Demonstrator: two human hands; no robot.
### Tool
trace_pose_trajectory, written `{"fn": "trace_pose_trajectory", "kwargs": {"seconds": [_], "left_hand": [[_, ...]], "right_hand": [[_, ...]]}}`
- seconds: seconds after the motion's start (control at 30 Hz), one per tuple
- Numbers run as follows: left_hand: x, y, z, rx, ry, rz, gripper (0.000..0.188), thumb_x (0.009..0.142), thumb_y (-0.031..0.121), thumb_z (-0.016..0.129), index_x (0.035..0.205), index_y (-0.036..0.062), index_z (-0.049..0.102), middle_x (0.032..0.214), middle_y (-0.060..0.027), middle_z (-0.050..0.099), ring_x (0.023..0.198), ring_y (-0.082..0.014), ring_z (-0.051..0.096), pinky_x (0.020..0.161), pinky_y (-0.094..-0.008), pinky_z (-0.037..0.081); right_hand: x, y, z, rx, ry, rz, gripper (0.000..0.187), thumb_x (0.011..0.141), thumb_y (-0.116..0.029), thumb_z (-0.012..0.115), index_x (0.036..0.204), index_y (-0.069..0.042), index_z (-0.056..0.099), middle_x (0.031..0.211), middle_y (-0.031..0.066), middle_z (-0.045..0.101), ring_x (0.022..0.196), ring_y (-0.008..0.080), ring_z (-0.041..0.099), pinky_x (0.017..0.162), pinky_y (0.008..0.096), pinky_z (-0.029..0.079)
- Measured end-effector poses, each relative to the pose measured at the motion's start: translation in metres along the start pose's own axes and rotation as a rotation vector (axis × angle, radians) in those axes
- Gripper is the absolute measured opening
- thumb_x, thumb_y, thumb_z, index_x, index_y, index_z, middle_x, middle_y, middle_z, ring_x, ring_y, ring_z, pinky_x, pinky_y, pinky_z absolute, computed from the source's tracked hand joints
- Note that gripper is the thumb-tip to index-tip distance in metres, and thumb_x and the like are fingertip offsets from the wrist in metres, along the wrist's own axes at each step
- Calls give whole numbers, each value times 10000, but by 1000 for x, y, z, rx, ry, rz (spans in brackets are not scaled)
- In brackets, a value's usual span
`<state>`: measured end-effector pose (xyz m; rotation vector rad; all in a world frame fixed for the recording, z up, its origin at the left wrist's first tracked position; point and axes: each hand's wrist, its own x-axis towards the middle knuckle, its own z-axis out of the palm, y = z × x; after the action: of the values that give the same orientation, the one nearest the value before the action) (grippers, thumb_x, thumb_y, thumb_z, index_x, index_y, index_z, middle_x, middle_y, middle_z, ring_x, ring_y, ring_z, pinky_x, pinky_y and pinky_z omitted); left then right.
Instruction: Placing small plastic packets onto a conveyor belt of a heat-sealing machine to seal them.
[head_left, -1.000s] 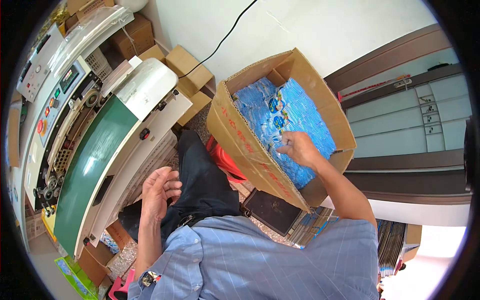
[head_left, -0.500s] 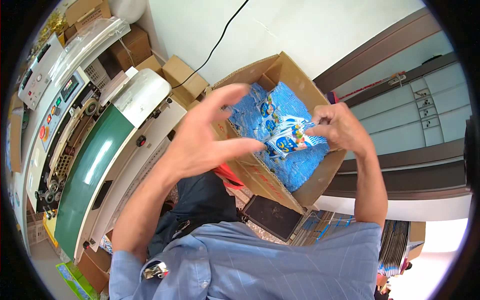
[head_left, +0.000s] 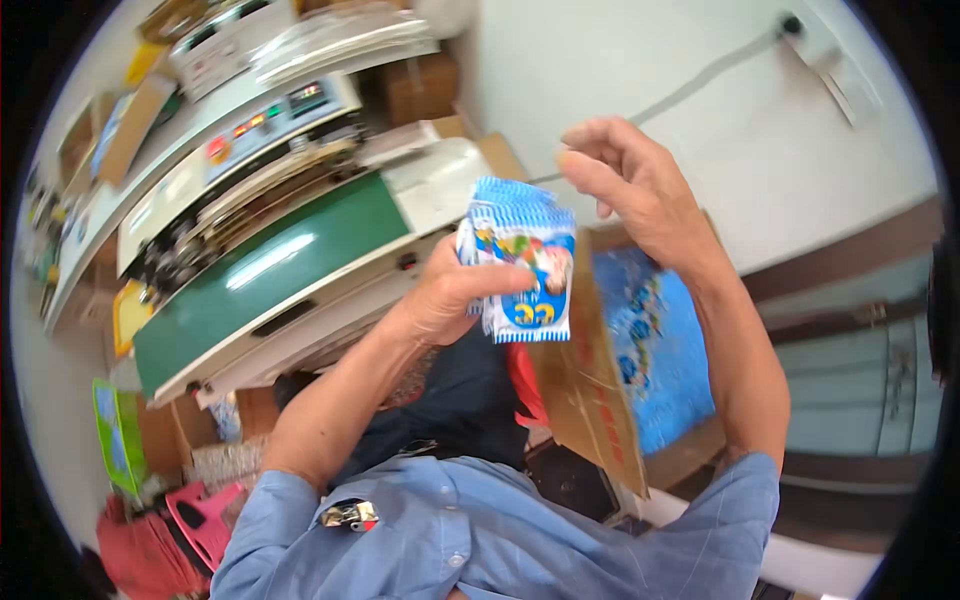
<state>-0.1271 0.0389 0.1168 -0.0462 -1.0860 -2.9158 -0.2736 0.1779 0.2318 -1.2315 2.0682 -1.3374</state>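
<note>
My left hand [head_left: 450,290] is closed round a small stack of flat blue-and-white printed packets [head_left: 540,270], with its thumb pressed across the front one. Up and to the right of the stack, my right hand [head_left: 640,185] is raised with loosely curled fingers and nothing visible in them. Below that hand stands a cardboard box [head_left: 590,400], its flap leaning toward me. Many more blue packets [head_left: 665,370] fill the box, and my right forearm hides part of them.
On the left stands a machine with a green conveyor belt [head_left: 300,265] and a control panel [head_left: 260,125]. A black cable crosses the pale wall [head_left: 600,50] to a socket. Lower left are a pink plastic item [head_left: 205,520] and a green-edged bag [head_left: 118,435].
My view has turned left toward the machine. The left hand, empty before, now grips a stack of packets, lifted out over the box's edge. My right hand has come off the packets and risen.
</note>
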Motion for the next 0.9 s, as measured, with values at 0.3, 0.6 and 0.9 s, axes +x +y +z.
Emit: {"fn": "trace_pose_trajectory", "kwargs": {"seconds": [0.3, 0.6, 0.9], "left_hand": [[-63, 38, -97, -87, 586, 385, 375, 815, 44, 762, 1158, -1, 619, 1047, -104, 701, 905, -188, 692, 808, -336, 573], [-92, 58, -145, -76, 726, 520, 344, 820, 66, 762, 1128, 18, 615, 1042, -88, 686, 896, -176, 687, 720, -325, 590], [-104, 74, -160, -94, 724, 343, 370, 828, 139, 756, 1144, 18, 606, 1018, -92, 675, 901, -221, 696, 663, -357, 622]], "right_hand": [[55, 44, 170, 493, -355, 285, 370, 918, -123, 700, 1227, 31, 567, 1093, 78, 676, 950, 114, 648, 813, 278, 540], [99, 73, 243, 763, -217, 315, 276, 926, -123, 693, 1116, 8, 541, 1028, 118, 691, 847, 175, 707, 714, 339, 632], [116, 122, 228, 770, -10, 358, 283, 926, -132, 681, 1138, -3, 544, 1036, 95, 684, 837, 146, 708, 661, 301, 629]]}}
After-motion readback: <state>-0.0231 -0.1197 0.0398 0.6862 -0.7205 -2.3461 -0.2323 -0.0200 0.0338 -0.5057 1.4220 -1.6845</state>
